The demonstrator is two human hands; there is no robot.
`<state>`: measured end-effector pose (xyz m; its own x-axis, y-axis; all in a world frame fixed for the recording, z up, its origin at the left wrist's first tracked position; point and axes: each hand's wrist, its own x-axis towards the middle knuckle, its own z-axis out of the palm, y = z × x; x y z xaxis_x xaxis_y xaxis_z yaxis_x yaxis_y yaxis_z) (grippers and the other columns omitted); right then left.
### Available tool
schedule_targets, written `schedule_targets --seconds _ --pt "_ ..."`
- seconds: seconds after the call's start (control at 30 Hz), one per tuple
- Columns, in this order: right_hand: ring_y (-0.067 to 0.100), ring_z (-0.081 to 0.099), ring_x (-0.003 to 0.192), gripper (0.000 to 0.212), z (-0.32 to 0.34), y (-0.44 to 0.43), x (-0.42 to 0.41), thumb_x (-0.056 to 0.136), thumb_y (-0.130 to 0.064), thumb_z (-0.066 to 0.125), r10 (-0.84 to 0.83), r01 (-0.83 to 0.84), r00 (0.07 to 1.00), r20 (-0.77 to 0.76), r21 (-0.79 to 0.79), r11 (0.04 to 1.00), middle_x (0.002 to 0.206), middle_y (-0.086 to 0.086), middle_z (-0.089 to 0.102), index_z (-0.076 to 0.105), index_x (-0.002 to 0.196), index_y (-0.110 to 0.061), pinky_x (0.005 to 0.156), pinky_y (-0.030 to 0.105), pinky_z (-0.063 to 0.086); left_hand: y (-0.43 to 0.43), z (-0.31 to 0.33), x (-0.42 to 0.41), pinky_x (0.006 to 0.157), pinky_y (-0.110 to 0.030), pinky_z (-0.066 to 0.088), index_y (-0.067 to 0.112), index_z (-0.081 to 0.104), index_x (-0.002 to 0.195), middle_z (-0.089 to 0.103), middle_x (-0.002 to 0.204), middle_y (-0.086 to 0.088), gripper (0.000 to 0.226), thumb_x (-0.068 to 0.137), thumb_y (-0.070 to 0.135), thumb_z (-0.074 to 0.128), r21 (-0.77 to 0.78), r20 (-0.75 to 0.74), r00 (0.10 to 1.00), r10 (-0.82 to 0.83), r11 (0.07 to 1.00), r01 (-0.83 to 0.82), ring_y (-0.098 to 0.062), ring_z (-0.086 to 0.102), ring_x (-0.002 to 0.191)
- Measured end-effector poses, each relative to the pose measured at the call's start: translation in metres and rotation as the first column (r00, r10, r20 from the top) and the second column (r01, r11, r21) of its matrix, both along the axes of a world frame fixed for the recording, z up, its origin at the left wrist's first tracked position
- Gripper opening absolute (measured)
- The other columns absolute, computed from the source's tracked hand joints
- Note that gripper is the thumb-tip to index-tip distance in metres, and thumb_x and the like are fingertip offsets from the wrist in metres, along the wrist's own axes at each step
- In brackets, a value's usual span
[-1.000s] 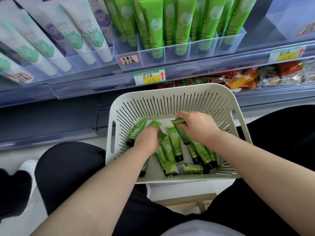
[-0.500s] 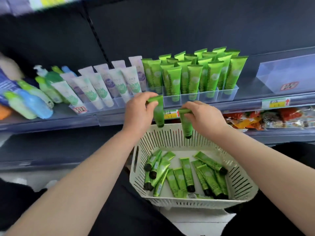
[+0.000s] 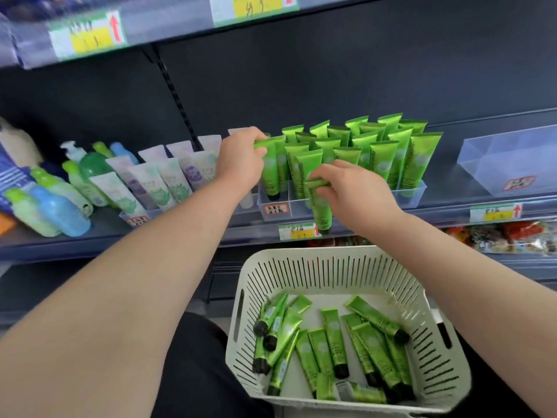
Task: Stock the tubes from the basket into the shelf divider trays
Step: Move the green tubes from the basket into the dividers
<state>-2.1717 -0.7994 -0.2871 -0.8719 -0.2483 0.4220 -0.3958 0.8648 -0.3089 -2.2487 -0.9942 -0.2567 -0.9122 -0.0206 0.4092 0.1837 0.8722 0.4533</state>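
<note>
the left hand (image 3: 241, 165) pinches the flat top end of a green tube (image 3: 269, 176) between thumb and curled fingers, in the middle of the frame. this tube is upright, cap down, and its lower end reaches into the leftmost compartment of the clear divider tray (image 3: 417, 193) on the shelf. the right hand (image 3: 354, 193), just to the right and lower, pinches a second green tube (image 3: 322, 211) by its top end. it hangs cap down in front of the tray's front wall, with its black cap over the price label (image 3: 294, 231) on the shelf edge. behind both hands the standing tubes (image 3: 391, 155) fill the tray in rows. in the lower right of the frame the white slotted basket (image 3: 331, 260) holds many loose tubes (image 3: 333, 339) lying flat. further left on the same shelf stand white tubes (image 3: 150, 184) and, near the left edge, coloured bottles (image 3: 57, 206). near the right edge sits another clear tray (image 3: 497, 164).
</note>
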Motion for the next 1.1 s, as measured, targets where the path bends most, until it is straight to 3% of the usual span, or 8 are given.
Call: schedule_targets --seconds 0.13,0.3,0.4,0.5,0.63,0.8,0.97,1.1 --pt "0.021 0.059 0.092 0.027 -0.003 0.001 -0.004 0.095 -0.024 0.05 0.003 -0.003 1.0 -0.003 0.003 1.0 0.106 -0.003 0.06 0.058 0.122 -0.027 0.067 0.037 0.053 -0.001 -0.009 -0.013 0.084 -0.028 0.04 0.014 0.063 0.123 0.062 0.123 -0.011 0.031 0.095 0.006 0.054 -0.044 0.052 0.998 0.023 0.999 -0.021 -0.027 0.056 0.11" --pt "0.021 0.059 0.091 0.027 0.0 -0.001 -0.008 0.095 -0.023 0.051 0.002 -0.002 1.0 -0.005 0.015 1.0 0.105 -0.003 0.06 0.059 0.121 -0.026 0.064 0.032 0.05 -0.006 -0.012 -0.01 0.097 -0.035 0.046 0.013 0.064 0.121 0.062 0.125 -0.008 0.036 0.092 -0.004 0.052 -0.037 0.002 1.0 0.002 0.999 -0.002 -0.025 0.057 0.113" --pt "0.022 0.058 0.093 0.027 0.007 -0.009 -0.009 0.096 -0.022 0.05 0.009 -0.008 1.0 -0.012 0.021 1.0 0.107 -0.002 0.06 0.058 0.122 -0.025 0.062 0.03 0.044 -0.011 -0.008 0.0 0.094 -0.038 0.047 0.015 0.063 0.123 0.059 0.128 -0.007 0.035 0.094 -0.001 0.051 -0.075 -0.046 0.999 -0.024 0.997 0.021 -0.024 0.056 0.115" --pt "0.024 0.059 0.093 0.028 0.019 -0.022 -0.01 0.096 -0.021 0.051 0.027 -0.027 0.999 -0.045 0.01 1.0 0.109 -0.001 0.06 0.058 0.122 -0.024 0.065 0.033 0.048 -0.021 -0.007 0.014 0.091 -0.036 0.044 0.016 0.063 0.121 0.057 0.129 -0.004 0.033 0.095 0.001 0.049 -0.142 -0.089 0.994 -0.065 0.989 0.052 -0.022 0.05 0.12" --pt "0.024 0.057 0.099 0.028 0.035 -0.043 -0.019 0.096 -0.021 0.05 0.041 -0.039 0.994 -0.101 0.02 0.999 0.111 0.001 0.059 0.056 0.123 -0.022 0.07 0.037 0.051 -0.033 -0.01 0.033 0.087 -0.042 0.046 0.016 0.068 0.109 0.06 0.123 -0.001 0.031 0.091 -0.003 0.052 -0.234 -0.072 0.989 -0.13 0.966 0.109 -0.022 0.048 0.117" --pt "0.027 0.057 0.096 0.028 0.042 -0.065 -0.038 0.097 -0.021 0.047 0.008 -0.006 0.991 -0.136 0.021 1.0 0.108 0.004 0.058 0.053 0.123 -0.019 0.067 0.035 0.045 -0.045 -0.024 0.052 0.081 -0.043 0.051 0.016 0.069 0.107 0.061 0.123 0.0 0.031 0.09 -0.004 0.053 -0.279 -0.041 0.984 -0.175 0.947 0.157 -0.022 0.051 0.116" --pt "0.032 0.059 0.097 0.03 0.036 -0.077 -0.058 0.097 -0.02 0.047 -0.028 0.035 0.998 -0.058 0.118 0.992 0.112 0.006 0.058 0.051 0.126 -0.017 0.069 0.036 0.042 -0.056 -0.032 0.056 0.084 -0.039 0.049 0.013 0.07 0.106 0.063 0.12 -0.002 0.029 0.089 -0.006 0.056 -0.295 -0.061 0.972 -0.226 0.935 0.199 -0.023 0.054 0.113" --pt "0.031 0.058 0.104 0.034 0.024 -0.079 -0.066 0.093 -0.012 0.05 -0.05 0.044 0.998 0.033 0.152 0.987 0.118 0.005 0.059 0.052 0.127 -0.02 0.084 0.038 0.041 -0.057 -0.035 0.056 0.087 -0.038 0.049 0.014 0.07 0.107 0.062 0.121 0.0 0.034 0.086 -0.01 0.058 -0.273 -0.064 0.975 -0.215 0.943 0.19 -0.02 0.054 0.113"
